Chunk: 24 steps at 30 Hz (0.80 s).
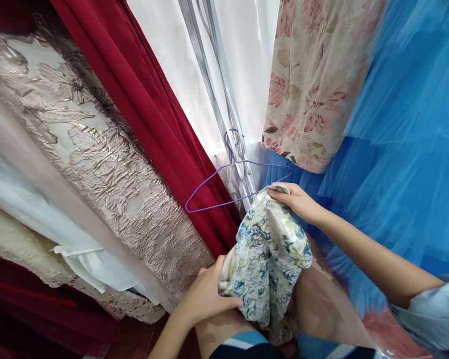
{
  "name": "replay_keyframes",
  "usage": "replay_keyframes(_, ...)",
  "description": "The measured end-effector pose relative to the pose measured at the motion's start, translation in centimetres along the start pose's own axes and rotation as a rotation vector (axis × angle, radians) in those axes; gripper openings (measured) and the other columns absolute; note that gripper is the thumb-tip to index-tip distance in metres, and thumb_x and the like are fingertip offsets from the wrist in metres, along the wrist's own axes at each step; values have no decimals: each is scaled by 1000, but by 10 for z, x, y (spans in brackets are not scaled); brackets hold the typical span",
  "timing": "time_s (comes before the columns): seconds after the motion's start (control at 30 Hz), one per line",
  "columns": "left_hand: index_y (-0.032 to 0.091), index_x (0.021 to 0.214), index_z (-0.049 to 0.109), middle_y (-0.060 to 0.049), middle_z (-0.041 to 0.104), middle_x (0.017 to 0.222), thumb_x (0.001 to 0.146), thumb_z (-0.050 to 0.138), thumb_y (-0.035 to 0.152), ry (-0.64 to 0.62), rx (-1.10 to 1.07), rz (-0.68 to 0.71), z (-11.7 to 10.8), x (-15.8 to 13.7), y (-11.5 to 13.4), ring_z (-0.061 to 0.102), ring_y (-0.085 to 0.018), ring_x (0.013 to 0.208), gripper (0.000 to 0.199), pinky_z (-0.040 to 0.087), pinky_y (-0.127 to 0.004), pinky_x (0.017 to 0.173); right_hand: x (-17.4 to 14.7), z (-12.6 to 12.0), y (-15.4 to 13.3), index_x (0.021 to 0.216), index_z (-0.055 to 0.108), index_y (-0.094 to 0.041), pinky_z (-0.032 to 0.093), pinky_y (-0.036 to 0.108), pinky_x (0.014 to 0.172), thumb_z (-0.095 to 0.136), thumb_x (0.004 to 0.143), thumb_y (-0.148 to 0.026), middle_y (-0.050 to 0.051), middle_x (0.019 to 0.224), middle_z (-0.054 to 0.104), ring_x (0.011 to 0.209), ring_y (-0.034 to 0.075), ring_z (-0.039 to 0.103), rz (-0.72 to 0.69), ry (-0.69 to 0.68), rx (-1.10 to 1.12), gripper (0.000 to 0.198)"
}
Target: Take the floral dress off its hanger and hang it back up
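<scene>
A crumpled white garment point(265, 259) with blue and yellow flowers hangs between my two hands, over my legs. My right hand point(290, 197) pinches its upper edge between thumb and fingers. Lower down, my left hand point(213, 291) grips the garment's left side, the thumb lying in front of the cloth. Just beyond the garment hangs a thin purple hanger point(217, 206) with no clothing on it, its hook near a metal rack bar. The hanger's lower right part is hidden behind the garment and my right hand.
Dresses hang close on both sides: a dark red one point(145, 119) and a pale brocade one point(108, 164) to the left, a pink-flowered one point(307, 94) and blue tulle point(407, 114) to the right. Grey metal bars point(209, 65) run in front of white cloth point(160, 40).
</scene>
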<state>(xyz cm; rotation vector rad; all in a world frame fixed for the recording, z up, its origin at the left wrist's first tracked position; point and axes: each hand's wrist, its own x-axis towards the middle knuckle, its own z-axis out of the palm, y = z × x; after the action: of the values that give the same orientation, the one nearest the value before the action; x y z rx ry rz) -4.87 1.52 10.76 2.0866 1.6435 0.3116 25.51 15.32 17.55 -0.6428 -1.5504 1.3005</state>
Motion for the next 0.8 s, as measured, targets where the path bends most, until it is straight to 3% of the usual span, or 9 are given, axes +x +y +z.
replay_keyframes(0.1, 21, 105, 59, -10, 67, 98, 86, 52, 32, 36, 43, 3, 15, 4, -4, 59, -28, 89, 24, 43, -35, 83, 6, 6, -7, 73, 53, -18, 30, 25, 60, 63, 90, -46, -4, 68, 43, 61, 11, 38, -76, -41, -86, 34)
replay_keyframes(0.2, 19, 91, 60, -8, 67, 90, 91, 39, 29, 150, -174, 51, 11, 7, -19, 59, -26, 86, 23, 44, -33, 80, 6, -1, -5, 73, 51, -18, 29, 25, 59, 61, 91, -46, -5, 68, 39, 61, 10, 35, -115, 11, -130, 34)
replay_keyframes(0.33, 18, 71, 60, -5, 66, 79, 81, 47, 29, 302, -446, 42, -24, 14, -45, 60, -24, 80, 20, 47, -31, 74, 10, -18, 12, 70, 43, -20, 27, 26, 57, 55, 93, -47, -5, 66, 34, 60, 11, 32, -131, 75, -276, 38)
replay_keyframes(0.4, 18, 63, 58, -6, 68, 81, 75, 49, 25, 330, -355, 81, -49, 20, -54, 61, -25, 84, 17, 48, -33, 77, 17, -24, 23, 68, 43, -20, 29, 26, 58, 51, 95, -47, -4, 65, 37, 60, 12, 35, -157, 88, -391, 39)
replay_keyframes(0.47, 19, 64, 62, -7, 69, 85, 73, 46, 21, 349, -98, 108, -74, 28, -61, 61, -26, 88, 18, 47, -35, 81, 26, -27, 35, 71, 49, -19, 35, 27, 64, 49, 96, -42, -2, 69, 47, 66, 14, 45, -219, 74, -499, 34)
replay_keyframes(0.6, 21, 84, 71, -8, 72, 101, 76, 41, 16, 432, 387, 84, -121, 47, -67, 60, -29, 101, 31, 45, -40, 91, 43, -27, 55, 80, 60, -19, 41, 30, 79, 48, 94, -32, 5, 92, 63, 85, 20, 58, -341, 9, -688, 22)
replay_keyframes(0.7, 20, 94, 70, -9, 70, 115, 83, 39, 20, 496, 467, 139, -148, 62, -62, 59, -29, 109, 33, 45, -41, 96, 46, -28, 63, 77, 58, -19, 39, 28, 71, 48, 94, -32, 5, 84, 63, 77, 19, 58, -313, 25, -765, 24)
replay_keyframes(0.8, 19, 93, 68, -9, 69, 118, 86, 37, 22, 565, 421, 209, -163, 76, -47, 59, -28, 110, 32, 44, -39, 98, 40, -30, 63, 73, 56, -19, 36, 27, 67, 47, 94, -32, 3, 77, 60, 71, 17, 54, -283, 21, -775, 27)
